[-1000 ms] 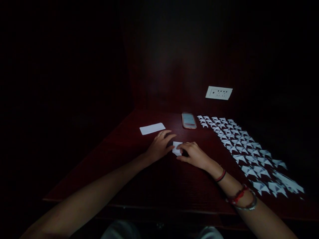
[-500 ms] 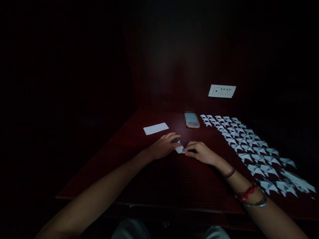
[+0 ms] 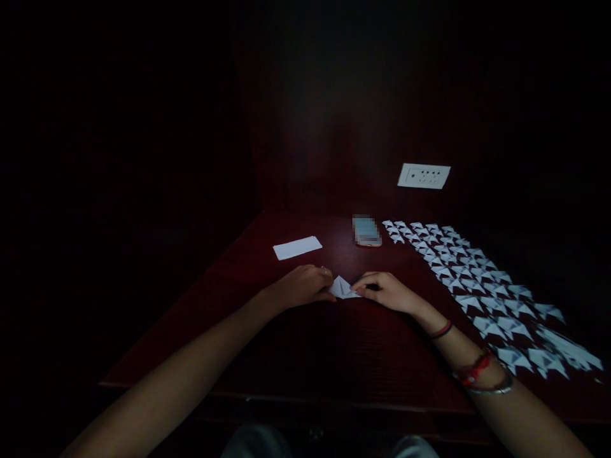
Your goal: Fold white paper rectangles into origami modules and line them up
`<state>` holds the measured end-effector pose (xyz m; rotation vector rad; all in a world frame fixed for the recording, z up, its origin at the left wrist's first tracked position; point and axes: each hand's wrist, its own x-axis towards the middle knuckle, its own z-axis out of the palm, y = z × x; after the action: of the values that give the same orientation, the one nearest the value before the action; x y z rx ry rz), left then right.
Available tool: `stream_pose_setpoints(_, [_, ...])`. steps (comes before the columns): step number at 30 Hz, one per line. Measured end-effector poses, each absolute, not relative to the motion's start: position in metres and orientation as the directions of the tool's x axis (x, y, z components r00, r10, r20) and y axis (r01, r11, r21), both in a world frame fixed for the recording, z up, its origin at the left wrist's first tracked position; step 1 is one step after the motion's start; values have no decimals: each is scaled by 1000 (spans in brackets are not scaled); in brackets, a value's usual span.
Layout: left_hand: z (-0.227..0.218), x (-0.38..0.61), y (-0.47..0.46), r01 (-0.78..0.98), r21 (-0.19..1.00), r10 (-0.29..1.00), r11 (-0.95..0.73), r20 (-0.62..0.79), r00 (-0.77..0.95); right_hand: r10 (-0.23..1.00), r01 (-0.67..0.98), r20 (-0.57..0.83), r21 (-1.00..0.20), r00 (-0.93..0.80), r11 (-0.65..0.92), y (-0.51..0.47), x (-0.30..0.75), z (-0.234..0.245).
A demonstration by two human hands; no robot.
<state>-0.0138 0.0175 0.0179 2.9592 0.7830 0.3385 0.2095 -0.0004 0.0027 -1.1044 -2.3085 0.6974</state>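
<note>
A small piece of folded white paper with a pointed top lies on the dark red table between my hands. My left hand, a ring on one finger, pinches its left end with the fingers curled down. At the paper's right end, the thumb and fingers of my right hand are closed on it. My fingertips hide both ends of the paper. Beyond my left hand rests a stack of white paper strips.
A phone lies behind my hands. Rows of folded white paper figures cover the table's right side, with a pile of narrow white paper pieces beside them. A socket plate is on the back wall.
My left hand has moved slightly left and down, and its stretched fingers have curled onto the paper's left end. More of the paper's pointed middle shows. My right hand has barely moved.
</note>
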Motion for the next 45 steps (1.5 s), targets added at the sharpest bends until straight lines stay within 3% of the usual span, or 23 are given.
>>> stream_pose_setpoints(7, [8, -10, 22, 555, 195, 588, -809, 231, 775, 865, 632, 287, -594, -412, 498, 5, 212, -7])
stream_pose_setpoints(12, [7, -9, 22, 600, 181, 627, -779, 245, 740, 903, 687, 305, -587, -302, 428, 6, 212, -10])
stream_pose_setpoints(17, [22, -3, 8, 613, 229, 638, -756, 467, 612, 861, 653, 351, -561, -369, 508, 2, 209, -8])
stream_pose_setpoints(20, [26, 1, 3, 553, 162, 554, -818, 480, 680, 825, 631, 381, -532, -418, 565, -1, 207, -4])
stream_pose_setpoints(24, [15, 3, 6, 477, 28, 456, -879, 345, 820, 834, 669, 365, -500, -413, 550, 1, 209, -2])
stream_pose_setpoints(31, [6, 5, 9, 560, -29, 533, -828, 270, 802, 930, 603, 251, -709, -271, 367, 10, 214, -11])
stream_pose_setpoints(38, [3, 5, 6, 662, -76, 622, -746, 276, 733, 934, 274, 209, -917, -290, 291, 10, 209, -7])
stream_pose_setpoints(45, [-1, 2, 14, 697, -8, 665, -718, 289, 688, 926, 158, 218, -948, -309, 276, 8, 209, -5])
